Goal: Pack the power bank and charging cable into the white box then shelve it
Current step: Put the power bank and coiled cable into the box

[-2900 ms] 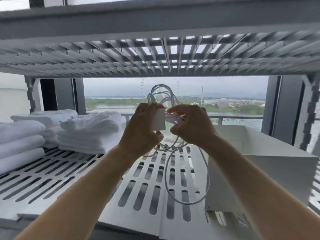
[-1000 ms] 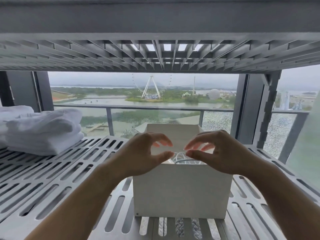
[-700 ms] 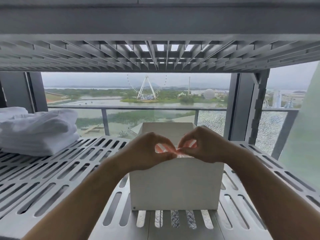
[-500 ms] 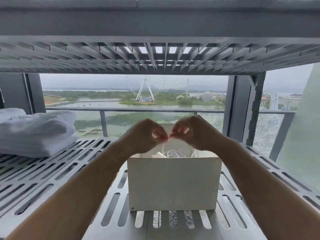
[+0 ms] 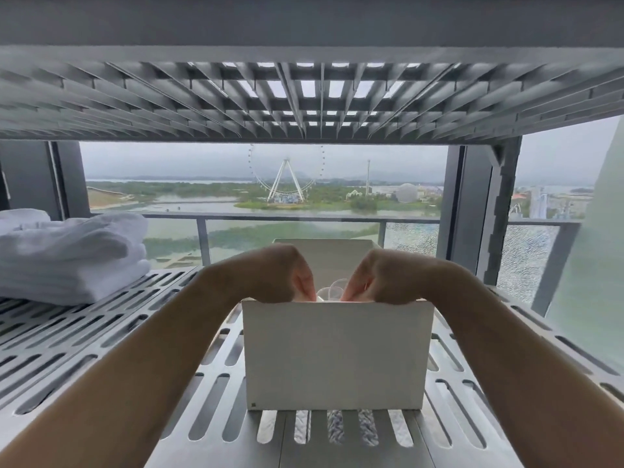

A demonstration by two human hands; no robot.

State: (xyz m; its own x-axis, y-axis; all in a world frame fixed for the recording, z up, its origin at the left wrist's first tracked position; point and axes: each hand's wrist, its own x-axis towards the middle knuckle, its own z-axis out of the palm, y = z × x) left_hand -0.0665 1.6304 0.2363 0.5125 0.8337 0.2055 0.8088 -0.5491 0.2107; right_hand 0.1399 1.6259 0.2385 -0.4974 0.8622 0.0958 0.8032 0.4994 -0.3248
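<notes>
The white box point(image 5: 334, 356) stands open-topped on the slotted grey shelf point(image 5: 101, 336), straight in front of me. White loops of the charging cable point(image 5: 332, 291) poke up just above its front rim. My left hand point(image 5: 273, 275) and my right hand point(image 5: 388, 276) reach over that rim from either side. Each has its fingers bunched and pointing down onto the cable loops, and the front wall partly hides the fingertips. The power bank is out of sight. The box's rear wall point(image 5: 327, 251) rises behind my hands.
A stack of folded white towels point(image 5: 67, 255) lies on the shelf at the left. Another slotted shelf point(image 5: 304, 96) hangs low overhead. A grey upright post point(image 5: 499, 211) stands at the back right, with a window and balcony rail behind.
Earlier I held the coiled cable and a white block over the shelf. The cable has gone into the box. Since half a second ago both hands have dropped to the rim.
</notes>
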